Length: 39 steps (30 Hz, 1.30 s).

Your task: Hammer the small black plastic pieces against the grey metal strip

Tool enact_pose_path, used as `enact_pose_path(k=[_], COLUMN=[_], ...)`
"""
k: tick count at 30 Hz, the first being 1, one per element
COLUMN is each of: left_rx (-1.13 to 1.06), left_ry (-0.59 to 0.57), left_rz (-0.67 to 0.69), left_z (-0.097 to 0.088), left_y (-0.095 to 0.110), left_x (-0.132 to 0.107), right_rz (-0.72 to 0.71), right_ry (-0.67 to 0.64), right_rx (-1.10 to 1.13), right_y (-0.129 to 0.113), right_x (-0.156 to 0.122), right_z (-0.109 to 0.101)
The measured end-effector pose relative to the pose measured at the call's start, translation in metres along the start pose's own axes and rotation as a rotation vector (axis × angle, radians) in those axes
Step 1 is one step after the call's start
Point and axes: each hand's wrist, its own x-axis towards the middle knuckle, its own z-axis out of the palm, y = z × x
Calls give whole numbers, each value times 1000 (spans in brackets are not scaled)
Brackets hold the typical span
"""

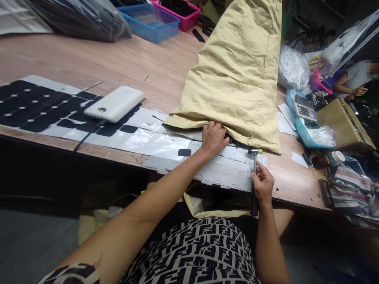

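A large yellow cloth sack (pixel 233 79) lies across the table with its mouth towards me. My left hand (pixel 213 138) is at the sack's mouth, its fingers curled against the edge of the opening. Dark bits show by its thumb, but whatever those fingers close on is hidden. In my right hand (pixel 263 181) is a small hammer (pixel 254 165), gripped by its shaft, with the head up and the dark handle hanging past the table edge. The hammer head has a yellowish tip and is close to the sack's lower edge.
On the left, a white power bank (pixel 115 103) rests on a white sheet with black rounded squares (pixel 35 102). Blue (pixel 151 23) and pink baskets (pixel 189 19) stand at the back. Rightward are a calculator (pixel 304 107), a cardboard box (pixel 340 122) and striped cloth (pixel 353 189). Another person (pixel 355 81) sits far right.
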Motion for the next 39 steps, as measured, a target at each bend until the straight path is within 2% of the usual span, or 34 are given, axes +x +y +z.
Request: enact_pose_path(k=[4,7,9,12,16,20,24,28,33,39], left_rx=[-2,-6,-71,-211,-292,-313,-301,-327,-358,-380], left_ry=[-11,-81,-147,-228,-246,-247,-273,-271,-303,-325], left_rz=[-26,12,95,219,262,271,251,209,144,148], left_z=[-17,-27,-27,-16,-1,1,-2,0,-1,-4], left_y=[-16,-25,-25,-20,-13,-13,-14,-12,-11,-10], left_x=[-25,-50,-64,-75,-74,-70,-69,-66,-60,-58], right_rz=[-4,-5,-9,-19,-85,-283,-462,-485,-518,-508], right_ry=[-6,-9,-6,-1,11,44,-66,-151,-149,-199], right_rx=[4,7,1,-17,-68,-158,-209,-199,-218,-264], right_y=[-2,-2,0,2,-1,-11,-25,-33,-39,-41], right_x=[-1,-1,0,0,-3,-12,-22,-28,-31,-30], right_z=[0,0,0,0,-1,-3,0,5,7,9])
